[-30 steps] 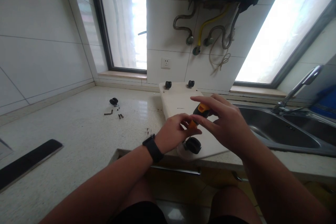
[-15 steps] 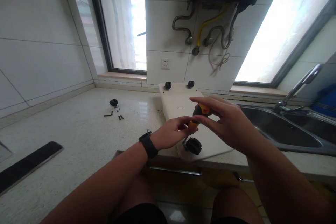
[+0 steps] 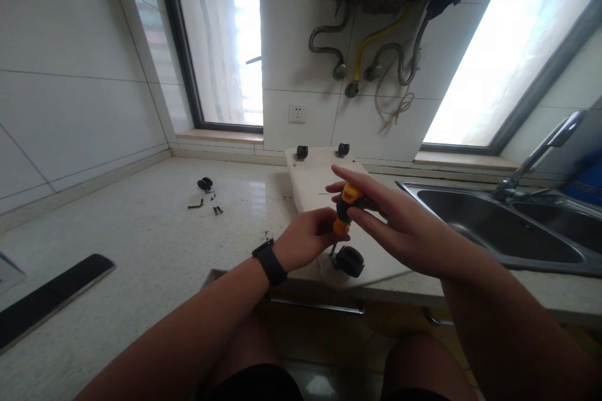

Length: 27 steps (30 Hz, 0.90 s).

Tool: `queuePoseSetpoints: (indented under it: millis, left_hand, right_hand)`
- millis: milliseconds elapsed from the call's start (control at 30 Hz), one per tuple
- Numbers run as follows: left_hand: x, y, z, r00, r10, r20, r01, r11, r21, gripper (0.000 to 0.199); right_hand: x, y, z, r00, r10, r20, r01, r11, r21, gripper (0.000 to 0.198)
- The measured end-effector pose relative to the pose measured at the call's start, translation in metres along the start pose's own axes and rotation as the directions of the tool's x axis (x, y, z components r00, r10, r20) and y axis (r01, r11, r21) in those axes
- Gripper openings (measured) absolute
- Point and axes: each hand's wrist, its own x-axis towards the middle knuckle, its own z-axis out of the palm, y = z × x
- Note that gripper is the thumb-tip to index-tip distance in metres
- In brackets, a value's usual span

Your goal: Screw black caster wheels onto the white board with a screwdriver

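My right hand (image 3: 395,216) has its thumb and fingers around the handle of an orange and black screwdriver (image 3: 345,208). Lower down, my left hand (image 3: 305,235) pinches the orange collar of the same tool. Its metal shaft points down beside a black caster wheel (image 3: 350,261) at the near corner of a white board (image 3: 317,178). The tip's exact seat is too small to make out. Two more casters, one on the left (image 3: 301,151) and one on the right (image 3: 343,149), stand at the board's far end.
On the speckled counter (image 3: 141,238) to the left lie a loose caster (image 3: 205,183), several small screws (image 3: 217,210) and a thin L-shaped piece (image 3: 195,204). A long black bar (image 3: 56,294) is further left. On the right is a steel sink (image 3: 493,225) with a tap (image 3: 536,153).
The screwdriver handle has swung a little to the left and stands more upright. My right hand has shifted left with it, while my left hand stays at the collar.
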Motion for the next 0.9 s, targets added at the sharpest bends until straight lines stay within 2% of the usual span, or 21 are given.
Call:
queuePoseSetpoints:
  millis: [167,267,400,467,567,633,700,767,833,900]
  left_hand:
    - [0.001,-0.002,0.002,0.998,-0.024,-0.061,0.029,0.995,0.093,0.025]
    - [0.001,-0.007,0.005,0.988,-0.042,-0.151,0.062,0.99,0.127,0.03]
    - [-0.001,-0.011,0.007,0.978,-0.06,-0.202,0.086,0.989,0.123,0.034]
    - [-0.002,-0.011,0.006,0.973,-0.075,-0.218,0.106,0.985,0.135,0.034]
    - [-0.003,-0.01,0.004,0.975,-0.114,-0.189,0.139,0.982,0.125,0.034]
    - [-0.003,-0.01,0.003,0.978,-0.13,-0.165,0.149,0.983,0.11,0.034]
    - [-0.003,-0.009,0.002,0.981,-0.134,-0.141,0.149,0.984,0.103,0.032]
    - [-0.003,-0.008,0.001,0.986,-0.124,-0.109,0.136,0.984,0.114,0.027]
    - [-0.003,-0.008,0.001,0.993,-0.097,-0.07,0.105,0.987,0.124,0.023]
    - [-0.003,-0.008,0.002,0.997,-0.062,-0.044,0.067,0.992,0.108,0.02]
  right_hand:
    - [0.01,0.0,0.009,0.978,0.085,-0.188,-0.11,0.986,-0.126,0.062]
    - [0.016,-0.001,0.017,0.956,0.075,-0.285,-0.14,0.966,-0.216,0.064]
    - [0.02,-0.004,0.02,0.933,0.049,-0.357,-0.17,0.933,-0.317,0.055]
    - [0.019,-0.005,0.016,0.947,0.067,-0.315,-0.166,0.94,-0.297,0.054]
    - [0.013,-0.002,0.004,0.992,0.05,-0.113,-0.066,0.987,-0.147,0.06]
    - [0.011,0.002,-0.003,1.0,-0.002,0.004,0.002,1.0,-0.022,0.064]
    - [0.011,0.004,-0.006,1.0,-0.016,0.019,0.016,0.999,0.041,0.061]
    - [0.013,0.004,-0.002,0.998,0.003,-0.063,-0.002,1.0,0.028,0.048]
    - [0.016,0.003,0.005,0.98,0.036,-0.197,-0.048,0.997,-0.056,0.034]
    - [0.018,0.001,0.012,0.949,0.052,-0.312,-0.114,0.977,-0.182,0.033]
